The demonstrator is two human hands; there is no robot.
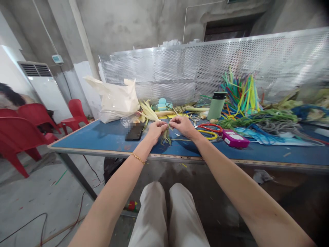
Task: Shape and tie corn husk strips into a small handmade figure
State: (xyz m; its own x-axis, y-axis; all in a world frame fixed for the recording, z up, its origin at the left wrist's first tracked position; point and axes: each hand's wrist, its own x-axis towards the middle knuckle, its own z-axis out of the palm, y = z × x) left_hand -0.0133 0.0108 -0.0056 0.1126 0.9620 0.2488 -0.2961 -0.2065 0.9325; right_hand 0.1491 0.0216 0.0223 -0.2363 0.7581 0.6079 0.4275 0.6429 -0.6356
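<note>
Over the front of the blue table, my left hand [156,133] is closed round a bundle of pale corn husk [150,111]. The wide yellowish end fans up and away to the left, and greenish ragged ends [166,136] hang below the fingers. My right hand [183,127] pinches close beside my left fingertips at the bundle; what lies between its fingers is too small to make out. Right of that hand lie scissors with red handles [210,127] and a yellow-handled pair [209,134]. A dark phone [135,131] rests left of my left hand.
A green tumbler [217,106], a purple box [235,138], colourful strips [243,94] and tangled green cord [257,118] occupy the right side. A whitish plastic bag [119,99] stands back left. Perforated metal panel [180,72] borders the rear. Red chairs [20,137] stand left; cables cross the floor.
</note>
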